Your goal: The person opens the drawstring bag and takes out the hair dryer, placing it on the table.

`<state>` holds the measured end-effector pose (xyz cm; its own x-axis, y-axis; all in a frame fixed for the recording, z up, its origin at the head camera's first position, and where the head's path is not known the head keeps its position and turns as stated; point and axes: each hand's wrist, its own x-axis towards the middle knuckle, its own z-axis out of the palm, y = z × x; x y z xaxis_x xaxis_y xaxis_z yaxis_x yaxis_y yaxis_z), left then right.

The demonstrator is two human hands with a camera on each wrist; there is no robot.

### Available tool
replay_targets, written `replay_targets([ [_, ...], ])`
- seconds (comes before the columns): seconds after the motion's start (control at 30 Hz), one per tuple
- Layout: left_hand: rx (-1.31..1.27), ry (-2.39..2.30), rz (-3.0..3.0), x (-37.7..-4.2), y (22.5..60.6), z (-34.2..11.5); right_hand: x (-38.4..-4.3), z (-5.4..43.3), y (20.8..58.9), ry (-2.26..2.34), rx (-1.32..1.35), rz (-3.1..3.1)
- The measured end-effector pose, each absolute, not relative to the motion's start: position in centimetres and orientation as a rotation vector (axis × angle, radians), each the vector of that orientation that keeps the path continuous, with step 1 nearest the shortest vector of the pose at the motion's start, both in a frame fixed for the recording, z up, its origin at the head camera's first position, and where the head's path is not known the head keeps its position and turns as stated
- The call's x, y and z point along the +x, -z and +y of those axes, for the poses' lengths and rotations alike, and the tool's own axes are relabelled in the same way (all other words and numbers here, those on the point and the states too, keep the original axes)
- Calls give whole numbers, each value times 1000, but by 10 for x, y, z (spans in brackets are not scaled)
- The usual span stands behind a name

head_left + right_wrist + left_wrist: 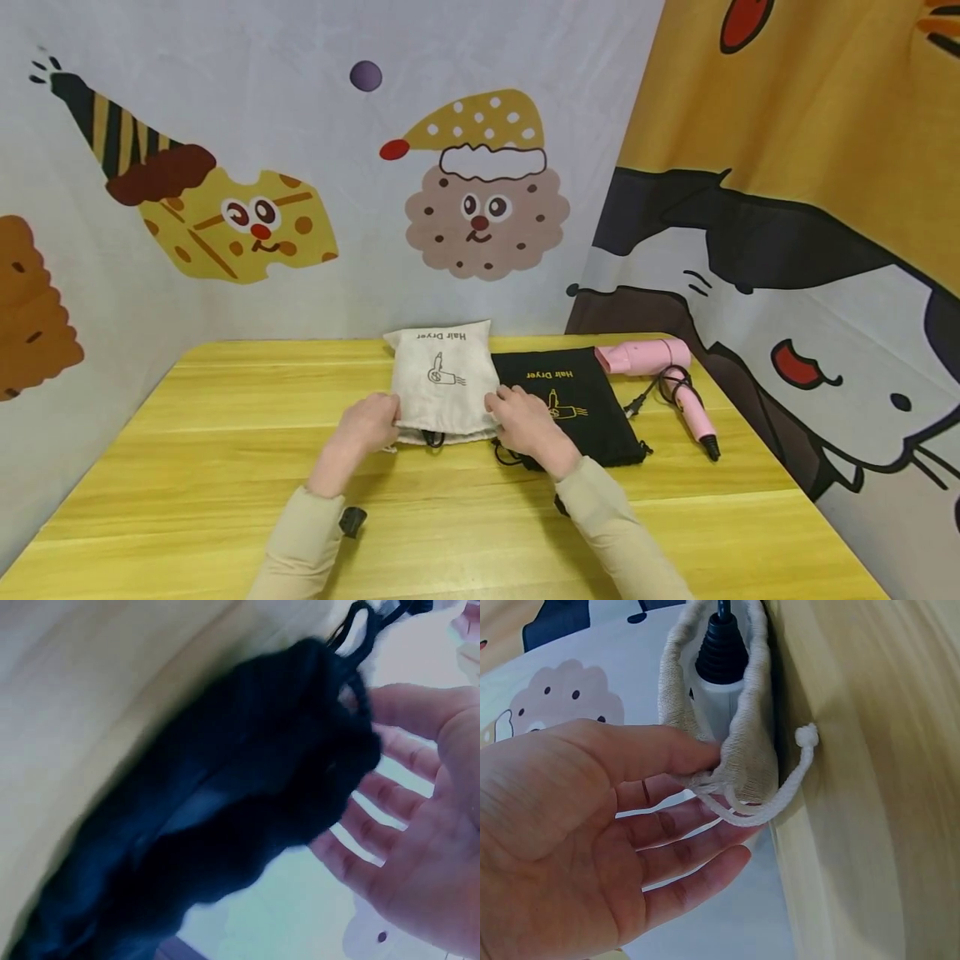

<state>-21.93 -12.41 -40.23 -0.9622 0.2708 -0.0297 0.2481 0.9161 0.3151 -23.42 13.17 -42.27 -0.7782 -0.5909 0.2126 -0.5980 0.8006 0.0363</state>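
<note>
White bag [444, 392] is at the table's [210, 467] far edge, near its middle, mouth toward the near edge. Left hand [369, 423] pinches the mouth's left corner; right hand [527, 421] is at the right one, but black bag [587, 435] hides its fingertips, can't confirm grip. I'd tension corners evenly, drawstring [761, 815] untangled. Inside: only white stub [720, 703], black collar [721, 652] show.

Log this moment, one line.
left hand: pinches white bag at mouth | right hand: at white bag's right edge, grip unclear | black bag: alongside | pink hair dryer: on table
</note>
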Motion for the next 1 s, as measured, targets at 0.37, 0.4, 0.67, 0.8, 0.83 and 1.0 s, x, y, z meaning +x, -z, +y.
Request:
replay_targets([
  [0.37,384,-497,2987,-216,393,-118,-232,87,423,-10,1020,-2694],
  [0.4,385,-491,2993,-215,393,-117,-232,85,423,-10,1020,-2684],
  [0.67,388,-486,3006,-214,392,-115,-238,78,429,7,1045,-2621],
  [0.8,414,-478,3037,-213,391,-113,-238,78,425,-1,1023,-2542],
  [0.83,420,-476,3050,-212,391,-112,-238,78,423,-6,1012,-2518],
  [1.0,459,-442,3155,-209,389,-103,-240,79,413,-27,950,-2412],
])
